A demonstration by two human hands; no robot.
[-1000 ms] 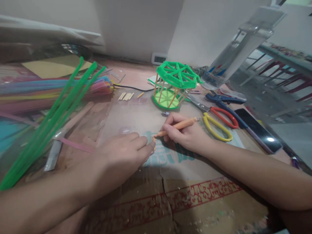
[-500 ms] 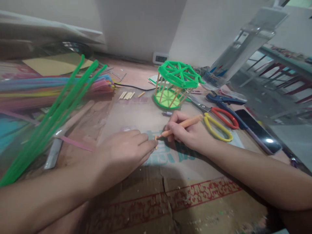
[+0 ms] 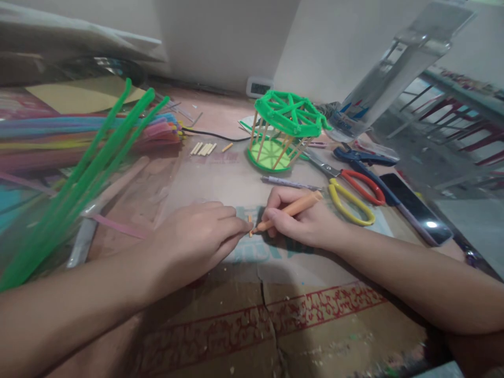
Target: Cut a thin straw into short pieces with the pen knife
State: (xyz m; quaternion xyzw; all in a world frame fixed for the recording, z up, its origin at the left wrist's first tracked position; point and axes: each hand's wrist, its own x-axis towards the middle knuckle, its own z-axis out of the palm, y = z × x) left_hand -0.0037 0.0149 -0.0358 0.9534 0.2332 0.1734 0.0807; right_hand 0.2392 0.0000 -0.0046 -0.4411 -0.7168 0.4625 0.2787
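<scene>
My right hand [image 3: 293,218] grips an orange marker [image 3: 301,205], its tip touching a small wooden stick [image 3: 250,219] that is partly orange. The fingertips of my left hand [image 3: 208,228] pinch that stick against the translucent mat [image 3: 212,184]. Farther back stands a round frame of green pipe cleaners and thin sticks [image 3: 291,113] with a light green base. Several pale short sticks [image 3: 203,149] lie on the mat's far left part, with one orange stick [image 3: 227,147] beside them.
Green pipe cleaners [image 3: 82,184] and a coloured bundle [image 3: 149,134] lie at left. A grey pen [image 3: 291,182] rests behind my right hand. Scissors [image 3: 352,202], blue pliers [image 3: 366,157], a phone [image 3: 417,210] and a tilted clear bottle [image 3: 378,89] are at right; a small clock [image 3: 259,86] stands behind.
The marker and my right hand have shifted slightly down and left, the tip now lower on the stick. More of the grey pen shows. The view has shifted a little.
</scene>
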